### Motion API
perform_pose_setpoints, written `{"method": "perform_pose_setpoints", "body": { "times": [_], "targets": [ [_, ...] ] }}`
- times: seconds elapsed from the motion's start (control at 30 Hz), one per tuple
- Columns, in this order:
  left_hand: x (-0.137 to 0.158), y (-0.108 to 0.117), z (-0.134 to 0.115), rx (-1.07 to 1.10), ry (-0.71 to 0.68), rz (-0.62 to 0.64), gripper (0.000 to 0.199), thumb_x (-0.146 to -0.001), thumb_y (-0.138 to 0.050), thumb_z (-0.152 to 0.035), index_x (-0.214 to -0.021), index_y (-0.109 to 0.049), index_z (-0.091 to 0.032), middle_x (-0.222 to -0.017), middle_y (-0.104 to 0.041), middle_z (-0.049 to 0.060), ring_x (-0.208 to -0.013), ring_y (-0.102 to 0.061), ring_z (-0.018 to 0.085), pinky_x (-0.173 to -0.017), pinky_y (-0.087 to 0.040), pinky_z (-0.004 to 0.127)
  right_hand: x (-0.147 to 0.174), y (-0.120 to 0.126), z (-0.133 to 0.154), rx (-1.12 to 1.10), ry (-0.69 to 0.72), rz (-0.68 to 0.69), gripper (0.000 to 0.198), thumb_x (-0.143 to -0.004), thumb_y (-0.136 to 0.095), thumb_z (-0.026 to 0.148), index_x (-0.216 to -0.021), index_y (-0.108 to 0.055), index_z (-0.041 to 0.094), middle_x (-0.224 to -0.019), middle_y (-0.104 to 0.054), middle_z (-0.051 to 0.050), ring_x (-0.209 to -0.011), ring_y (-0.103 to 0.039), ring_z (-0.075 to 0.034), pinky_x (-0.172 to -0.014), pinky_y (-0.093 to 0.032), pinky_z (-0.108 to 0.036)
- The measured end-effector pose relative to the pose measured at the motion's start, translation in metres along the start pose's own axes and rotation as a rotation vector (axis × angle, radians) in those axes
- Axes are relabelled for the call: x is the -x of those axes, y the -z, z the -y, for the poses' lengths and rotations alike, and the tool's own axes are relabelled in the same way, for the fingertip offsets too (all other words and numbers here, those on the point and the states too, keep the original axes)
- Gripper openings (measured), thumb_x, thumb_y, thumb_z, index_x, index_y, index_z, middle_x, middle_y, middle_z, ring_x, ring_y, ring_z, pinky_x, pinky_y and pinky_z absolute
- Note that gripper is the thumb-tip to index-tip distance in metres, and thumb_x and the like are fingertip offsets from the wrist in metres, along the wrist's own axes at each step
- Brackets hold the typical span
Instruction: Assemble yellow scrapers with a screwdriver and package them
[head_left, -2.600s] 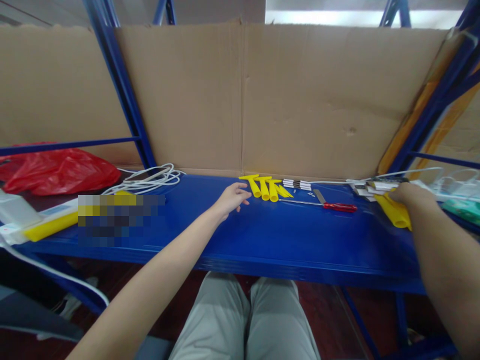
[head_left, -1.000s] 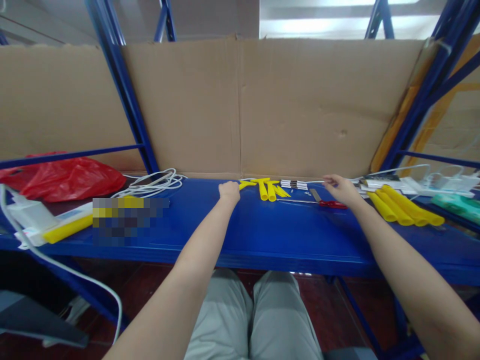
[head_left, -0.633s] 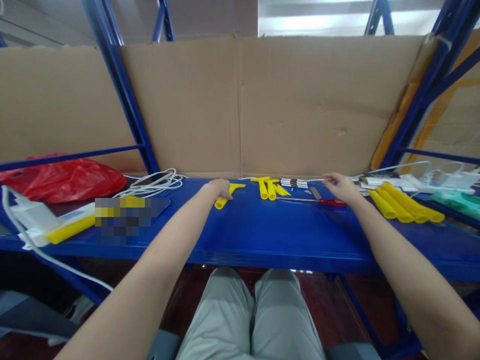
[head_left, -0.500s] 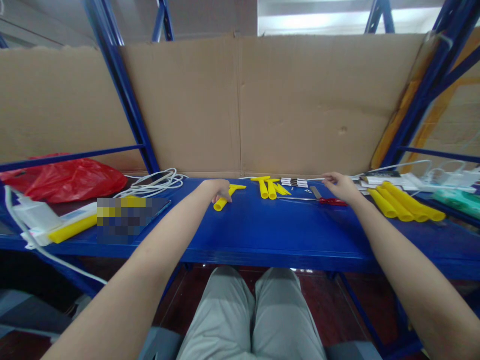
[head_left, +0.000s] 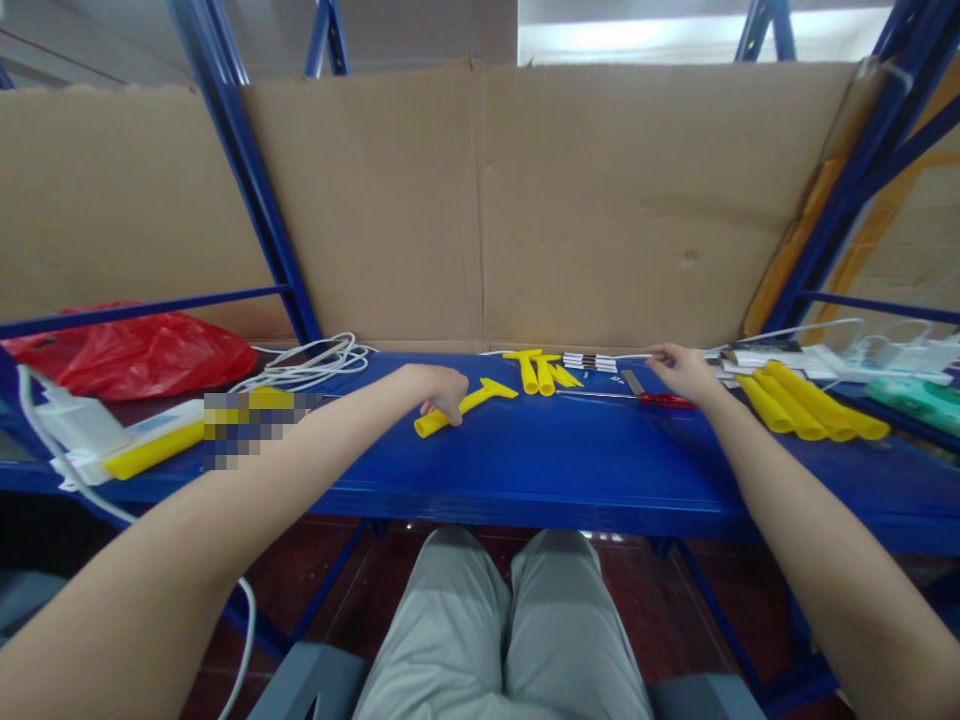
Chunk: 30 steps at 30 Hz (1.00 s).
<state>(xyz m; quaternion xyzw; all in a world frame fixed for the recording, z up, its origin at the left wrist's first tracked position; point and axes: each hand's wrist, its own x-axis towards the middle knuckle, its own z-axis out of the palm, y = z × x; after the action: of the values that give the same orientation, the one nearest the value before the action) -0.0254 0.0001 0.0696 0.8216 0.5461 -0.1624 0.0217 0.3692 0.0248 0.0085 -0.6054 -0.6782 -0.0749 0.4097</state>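
Observation:
My left hand (head_left: 444, 392) is closed around a yellow T-shaped handle (head_left: 433, 425), tilted just over the blue table, its crossbar toward the right. Two more yellow T-shaped handles (head_left: 529, 372) lie at the back beside small yellow pointed pieces (head_left: 568, 378). My right hand (head_left: 679, 372) hovers at the back right with its fingers drawn together; whatever may be between them is too small to see. Below it rests a red-handled tool (head_left: 666, 401), near a flat metal piece (head_left: 632, 382) and a thin metal rod (head_left: 596, 395). White strips with dark bands (head_left: 590, 362) lie left of this hand.
Several yellow tubes (head_left: 814, 405) lie at right, before white boxes (head_left: 765, 356) and a green packet (head_left: 915, 400). At left are a red plastic bag (head_left: 142, 352), coiled white cable (head_left: 322, 362) and a power strip (head_left: 169, 425). Cardboard (head_left: 585, 210) walls the back.
My left hand has turned the yellow T-shaped handle, whose crossbar now sits farther right and lower. The left forearm has swung flatter across the table. My right hand has hardly moved.

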Motion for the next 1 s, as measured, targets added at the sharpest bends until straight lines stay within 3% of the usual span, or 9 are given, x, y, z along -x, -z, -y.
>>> {"method": "perform_pose_setpoints", "body": {
  "times": [0.13, 0.23, 0.37, 0.5, 0.6, 0.77, 1.0],
  "targets": [
    [0.005, 0.002, 0.002, 0.028, 0.092, 0.028, 0.022, -0.046, -0.083, -0.030, -0.046, -0.065, -0.019, -0.038, -0.054, 0.005, -0.052, -0.061, 0.025, -0.058, -0.047, 0.031, 0.000, 0.000, 0.002, 0.002, -0.006, -0.011, 0.023, -0.076, -0.057, 0.022, -0.095, -0.070, 0.017, -0.088, -0.073, -0.009, -0.080, -0.068, -0.023, -0.080, -0.054, -0.037],
    [0.004, 0.004, -0.004, 0.062, 0.130, -0.076, 0.032, -0.045, -0.086, -0.039, -0.066, -0.074, -0.018, -0.060, -0.068, 0.011, -0.072, -0.067, 0.031, -0.067, -0.048, 0.032, 0.000, -0.001, 0.003, 0.009, -0.028, 0.005, 0.024, -0.077, -0.057, 0.021, -0.096, -0.070, 0.016, -0.088, -0.073, -0.009, -0.080, -0.068, -0.023, -0.080, -0.054, -0.037],
    [-0.002, 0.006, -0.018, 0.043, 0.056, -0.243, 0.046, -0.065, -0.075, -0.046, -0.102, -0.072, -0.018, -0.106, -0.070, 0.017, -0.101, -0.063, 0.033, -0.080, -0.048, 0.032, 0.000, 0.000, 0.003, 0.023, -0.061, 0.027, 0.026, -0.078, -0.056, 0.020, -0.099, -0.070, 0.014, -0.090, -0.073, -0.010, -0.082, -0.068, -0.023, -0.081, -0.053, -0.036],
    [-0.016, -0.002, -0.023, 0.023, 0.124, -0.230, 0.055, -0.078, -0.062, -0.048, -0.122, -0.061, -0.016, -0.125, -0.062, 0.016, -0.110, -0.060, 0.030, -0.082, -0.048, 0.030, 0.000, 0.000, 0.000, 0.035, -0.063, 0.053, 0.027, -0.076, -0.056, 0.016, -0.099, -0.070, 0.012, -0.091, -0.073, -0.011, -0.082, -0.068, -0.022, -0.082, -0.053, -0.036],
    [-0.027, -0.020, -0.019, 0.006, 0.108, -0.337, 0.053, -0.083, -0.055, -0.051, -0.119, -0.063, -0.013, -0.123, -0.062, 0.016, -0.110, -0.059, 0.030, -0.085, -0.047, 0.032, 0.000, -0.001, -0.003, 0.037, -0.067, 0.086, 0.029, -0.075, -0.055, 0.014, -0.099, -0.070, 0.011, -0.090, -0.073, -0.012, -0.081, -0.068, -0.022, -0.082, -0.052, -0.035],
    [-0.035, -0.046, -0.010, 0.045, -0.007, -0.503, 0.036, -0.088, -0.050, -0.037, -0.106, -0.068, -0.013, -0.115, -0.065, 0.015, -0.104, -0.062, 0.026, -0.087, -0.045, 0.030, 0.001, -0.002, -0.005, 0.027, -0.068, 0.059, 0.027, -0.076, -0.054, 0.016, -0.098, -0.070, 0.014, -0.092, -0.073, -0.010, -0.083, -0.068, -0.021, -0.083, -0.052, -0.034],
    [-0.038, -0.049, -0.003, 0.264, -0.110, -0.468, 0.029, -0.081, -0.060, -0.037, -0.096, -0.071, -0.015, -0.102, -0.071, 0.008, -0.092, -0.064, 0.022, -0.075, -0.045, 0.026, 0.002, 0.002, -0.003, 0.106, -0.107, 0.154, 0.024, -0.075, -0.054, 0.014, -0.092, -0.071, 0.014, -0.091, -0.073, -0.010, -0.084, -0.067, -0.021, -0.082, -0.050, -0.031]
  ]
}}
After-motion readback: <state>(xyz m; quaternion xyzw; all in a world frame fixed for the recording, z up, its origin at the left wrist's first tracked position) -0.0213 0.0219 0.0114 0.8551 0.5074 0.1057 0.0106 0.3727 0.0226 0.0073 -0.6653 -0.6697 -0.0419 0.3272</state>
